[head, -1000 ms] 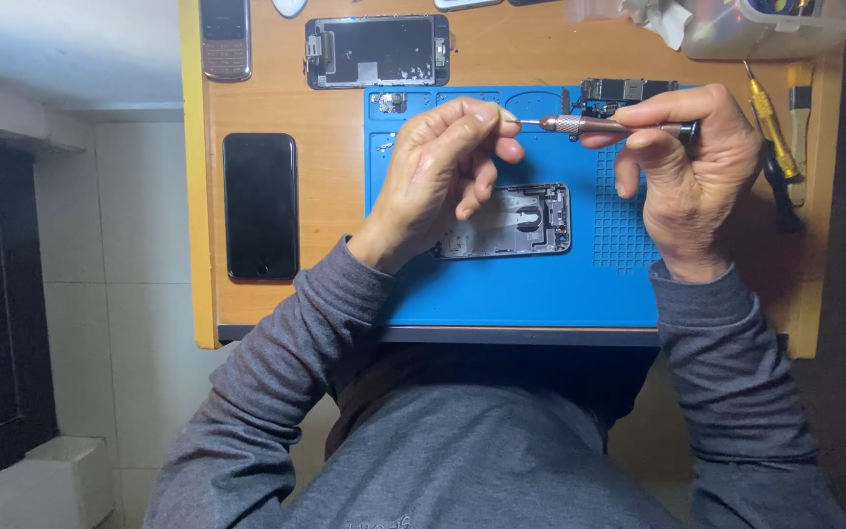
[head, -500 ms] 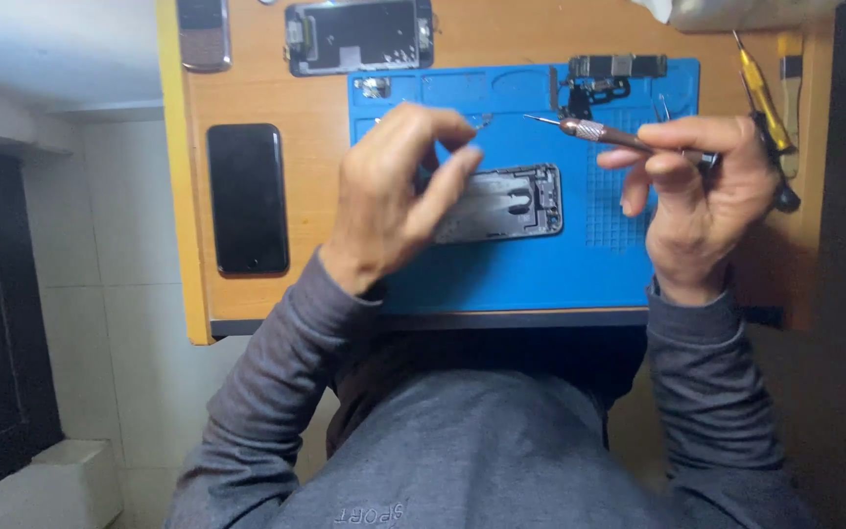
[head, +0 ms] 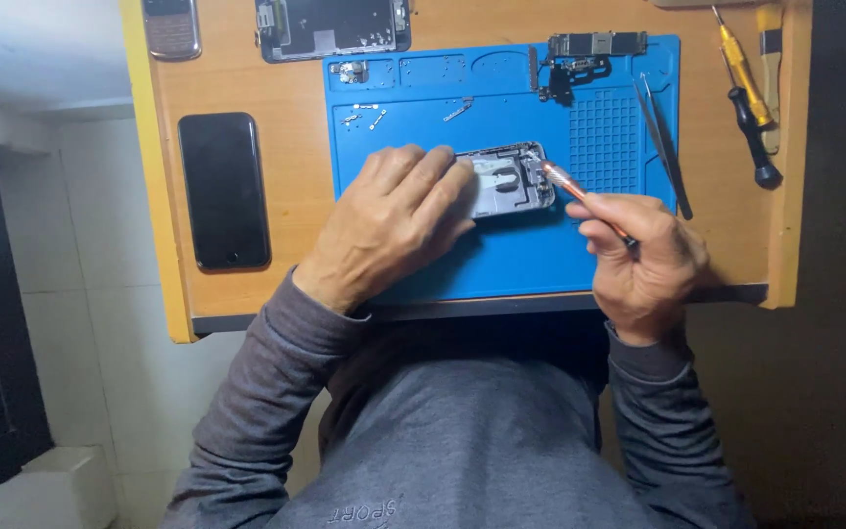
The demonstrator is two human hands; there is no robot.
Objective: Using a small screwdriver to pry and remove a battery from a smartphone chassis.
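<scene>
On the blue work mat, which lies on the wooden tabletop, the shallow moulded compartments along the mat's 12 o'clock edge hold small parts: the compartment at about 11 o'clock carries a tiny metal piece, while the two next to it look bare. Just below them, loose screws and small brackets lie scattered on the flat of the mat. At the mat's 1 o'clock corner sits a dark circuit board with a cable hanging from it.

The opened phone housing lies near the middle of the mat, its long axis running from 9 o'clock to 3 o'clock, tilted slightly so the 3 o'clock end sits a little higher. Its open inside faces up. The left hand rests palm down on the housing's 9 o'clock end, fingers together and pressing it flat, covering much of that half.

The right hand has its grip closed around a slim screwdriver with a copper-coloured shaft. The tool's long axis runs from about 4 o'clock at the hand to 10 o'clock at the tip, and the tip meets the housing at its 3 o'clock end.

A pair of tweezers lies on the mat's 3 o'clock side, pointing roughly 11 o'clock. Beyond the mat at 2 o'clock lie a yellow-handled screwdriver and a black-handled one. At 9 o'clock a black phone lies face up, and at 12 o'clock a second opened phone body.
</scene>
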